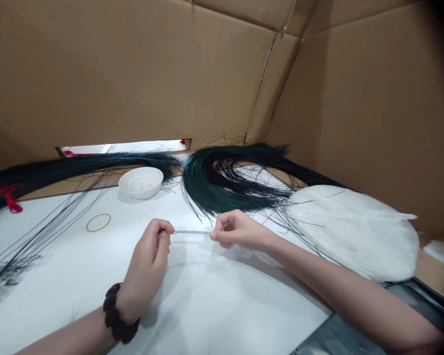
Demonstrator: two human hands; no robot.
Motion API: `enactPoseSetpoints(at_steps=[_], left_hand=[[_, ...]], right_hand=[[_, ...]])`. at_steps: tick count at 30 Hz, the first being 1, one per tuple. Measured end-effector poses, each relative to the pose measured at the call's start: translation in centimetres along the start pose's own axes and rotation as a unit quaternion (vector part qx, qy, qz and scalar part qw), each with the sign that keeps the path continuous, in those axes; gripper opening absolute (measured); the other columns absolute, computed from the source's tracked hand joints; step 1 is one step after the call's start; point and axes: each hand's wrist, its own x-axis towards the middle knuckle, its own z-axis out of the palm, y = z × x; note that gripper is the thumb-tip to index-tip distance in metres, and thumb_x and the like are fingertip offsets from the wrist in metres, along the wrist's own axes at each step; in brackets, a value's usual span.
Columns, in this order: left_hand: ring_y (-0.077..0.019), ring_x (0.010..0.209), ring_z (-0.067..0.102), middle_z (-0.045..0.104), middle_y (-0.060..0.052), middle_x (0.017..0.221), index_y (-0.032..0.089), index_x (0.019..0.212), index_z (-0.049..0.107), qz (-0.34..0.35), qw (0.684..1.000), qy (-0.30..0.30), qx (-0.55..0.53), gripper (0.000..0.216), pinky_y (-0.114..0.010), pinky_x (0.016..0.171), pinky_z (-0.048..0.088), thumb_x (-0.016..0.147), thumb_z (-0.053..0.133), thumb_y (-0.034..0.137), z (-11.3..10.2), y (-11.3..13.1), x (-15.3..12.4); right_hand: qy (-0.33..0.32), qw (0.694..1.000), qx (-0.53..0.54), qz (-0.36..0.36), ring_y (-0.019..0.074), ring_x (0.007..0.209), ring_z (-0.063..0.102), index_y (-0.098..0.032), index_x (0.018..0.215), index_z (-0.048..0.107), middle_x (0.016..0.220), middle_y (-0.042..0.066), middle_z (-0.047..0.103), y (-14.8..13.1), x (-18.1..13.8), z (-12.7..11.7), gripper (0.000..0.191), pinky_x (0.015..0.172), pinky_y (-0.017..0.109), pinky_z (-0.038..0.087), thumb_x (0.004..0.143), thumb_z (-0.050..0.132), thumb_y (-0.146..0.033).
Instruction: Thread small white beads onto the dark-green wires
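A short dark strand [191, 232] with small pale, bead-like bits along it stretches nearly level between my two hands, above the white tabletop [207, 305]. My left hand [151, 261], with a dark scrunchie [116, 313] at the wrist, pinches the strand's left end between thumb and fingers. At the right end, my right hand [239, 229] grips it between thumb and forefinger, the other fingers curled. A white bowl [141, 182] holding small whitish bits stands behind my left hand. The strand's tips are hidden in my fingers.
Dark green-black bundles of strands [222, 192] lie along the back, one at left tied with red ribbon [8, 195]. A tan rubber band [98, 223] rests left. A puffy white bag-like thing [355, 231] sits right. Cardboard walls [133, 74] enclose the table's back and right.
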Motion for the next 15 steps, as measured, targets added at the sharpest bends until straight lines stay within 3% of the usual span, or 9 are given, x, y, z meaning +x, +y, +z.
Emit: enactPoseSetpoints(at_steps=[15], left_hand=[[-0.0139,0.059,0.044,0.046,0.002,0.068,0.022,0.078,0.04,0.022,0.999,-0.012,0.025,0.011,-0.026,0.056,0.035,0.084,0.031,0.022,0.09,0.37,-0.07]], right_hand=[[-0.002,1.0,-0.008,-0.016,0.0062,0.045,0.044,-0.012,0.07,0.057,0.049,-0.002,0.049,-0.04,0.08,-0.65,0.016,0.046,0.02,0.036,0.07,0.056,-0.028]])
